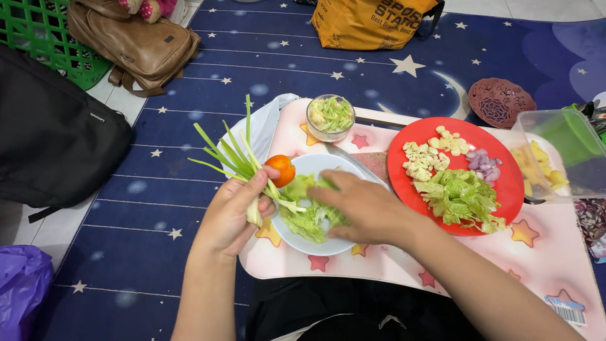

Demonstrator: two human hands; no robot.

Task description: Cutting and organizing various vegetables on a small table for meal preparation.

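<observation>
Bright even indoor light, soft faint shadows, colours vivid, sharp focus throughout, slight wide-angle stretching at the edges

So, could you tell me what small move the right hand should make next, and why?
Probably lift a leaf from the white bowl: the right hand lies flat on the lettuce, while the left hand is busy holding green onions and a small tomato.

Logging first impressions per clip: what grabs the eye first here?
The left hand, holding green onion stalks and a small orange tomato over a white bowl of lettuce, where the right hand rests. Right of it, a red plate of cut vegetables on the pink tray.
</observation>
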